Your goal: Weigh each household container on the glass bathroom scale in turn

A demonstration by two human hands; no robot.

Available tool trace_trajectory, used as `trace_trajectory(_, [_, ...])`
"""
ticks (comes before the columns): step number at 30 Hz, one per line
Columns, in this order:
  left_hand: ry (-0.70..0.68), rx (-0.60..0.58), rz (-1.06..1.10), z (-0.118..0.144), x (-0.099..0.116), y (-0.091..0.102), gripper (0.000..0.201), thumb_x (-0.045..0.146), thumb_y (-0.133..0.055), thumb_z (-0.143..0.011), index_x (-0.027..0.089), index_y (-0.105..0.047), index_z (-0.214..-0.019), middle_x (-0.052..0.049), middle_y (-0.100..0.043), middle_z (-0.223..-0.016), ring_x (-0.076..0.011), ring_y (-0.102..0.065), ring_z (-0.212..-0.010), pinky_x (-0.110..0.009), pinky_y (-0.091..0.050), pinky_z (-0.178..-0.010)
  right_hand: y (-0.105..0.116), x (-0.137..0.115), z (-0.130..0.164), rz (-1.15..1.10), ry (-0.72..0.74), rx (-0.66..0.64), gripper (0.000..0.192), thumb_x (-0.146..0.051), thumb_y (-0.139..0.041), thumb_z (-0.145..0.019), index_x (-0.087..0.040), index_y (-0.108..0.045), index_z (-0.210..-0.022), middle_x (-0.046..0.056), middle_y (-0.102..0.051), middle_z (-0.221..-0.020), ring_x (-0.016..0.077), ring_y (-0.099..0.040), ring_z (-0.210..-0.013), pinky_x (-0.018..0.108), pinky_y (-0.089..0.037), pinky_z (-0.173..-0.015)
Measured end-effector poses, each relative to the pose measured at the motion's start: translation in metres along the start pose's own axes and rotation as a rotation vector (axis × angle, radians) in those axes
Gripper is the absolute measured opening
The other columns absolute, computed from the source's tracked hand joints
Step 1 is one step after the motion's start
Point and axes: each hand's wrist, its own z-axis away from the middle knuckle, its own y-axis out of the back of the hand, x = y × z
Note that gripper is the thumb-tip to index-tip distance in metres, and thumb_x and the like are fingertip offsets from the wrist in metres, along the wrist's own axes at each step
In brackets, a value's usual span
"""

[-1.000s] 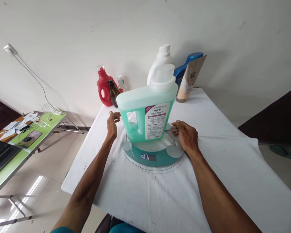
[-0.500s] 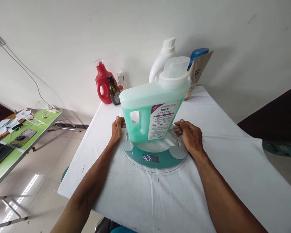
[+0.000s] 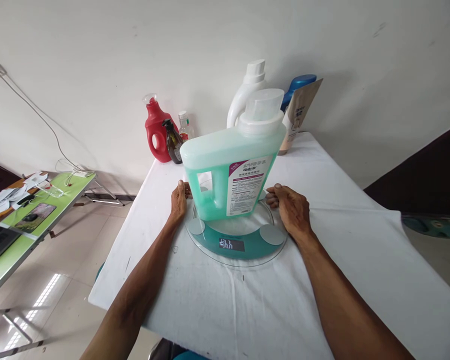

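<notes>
While the green jug stands upright on the round glass scale at the middle of the white-covered desk, your left hand rests at the scale's 9 o'clock edge and your right hand at its 3 o'clock edge. Fingers of both hands curl loosely against the rim; whether they actually grip the glass or only touch it cannot be told. Neither hand touches the jug. Display is lit, digits too blurred to read.

Behind, from 11 to 1 o'clock by the wall: red jug, brown bottle, white bottle, blue bottle, paper pouch.

Risk, as a judgement: the jug is tall, nearly full, and sits on smooth glass. If you tilt or jerk the scale by its rim, the jug may slide or tip. Pressing down on the rim would likely skew the reading. The cloth under the scale could bunch and leave it unlevel.
</notes>
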Motion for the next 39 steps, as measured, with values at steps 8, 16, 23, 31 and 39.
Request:
trace_trajectory(8, [-0.002,-0.004,-0.002,0.001,0.004,0.001,0.09,0.09,-0.026,-0.105,0.019,-0.079,-0.091,-0.015,-0.081,-0.093,-0.0297,-0.075,-0.091,-0.042,-0.063,-0.088,-0.001,0.003,0.001,0.005,0.015,0.002,0.066,-0.089,-0.06,-0.093,-0.026,-0.077,-0.085,0.006,-0.077,-0.075,0.0232,-0.071,-0.066,0.039,-0.061,-0.07])
trace_trajectory(16, [0.02,0.011,0.021,0.002,0.009,0.0,0.085,0.087,-0.031,-0.106,0.019,-0.079,-0.086,-0.015,-0.08,-0.09,-0.0295,-0.075,-0.089,-0.041,-0.062,-0.086,-0.001,0.004,0.0,0.011,0.027,0.008,0.071,-0.094,-0.059,-0.092,-0.027,-0.077,-0.084,0.005,-0.078,-0.074,0.0237,-0.071,-0.065,0.04,-0.061,-0.072])
trace_trajectory(23, [0.003,-0.005,0.002,0.005,0.013,0.001,0.079,0.083,-0.032,-0.108,0.021,-0.074,-0.08,-0.013,-0.079,-0.089,-0.0274,-0.073,-0.087,-0.04,-0.061,-0.087,0.0,0.0,0.001,0.0,0.018,-0.002,0.07,-0.095,-0.059,-0.09,-0.027,-0.077,-0.083,0.005,-0.078,-0.076,0.0239,-0.071,-0.066,0.04,-0.061,-0.072])
trace_trajectory(31, [-0.023,0.001,-0.014,0.004,0.012,0.002,0.083,0.087,-0.032,-0.106,0.02,-0.076,-0.083,-0.013,-0.081,-0.091,-0.0271,-0.073,-0.083,-0.04,-0.061,-0.084,0.0,0.0,0.001,0.012,0.03,-0.004,0.066,-0.09,-0.06,-0.093,-0.027,-0.076,-0.082,0.005,-0.077,-0.075,0.0237,-0.07,-0.066,0.04,-0.06,-0.073])
trace_trajectory(39, [-0.004,0.013,-0.011,0.004,0.013,0.001,0.077,0.083,-0.038,-0.107,0.021,-0.077,-0.082,-0.011,-0.08,-0.086,-0.0272,-0.072,-0.084,-0.04,-0.06,-0.085,0.0,0.003,0.001,0.018,0.037,-0.003,0.065,-0.088,-0.059,-0.095,-0.027,-0.076,-0.084,0.005,-0.076,-0.075,0.0238,-0.07,-0.067,0.039,-0.06,-0.073])
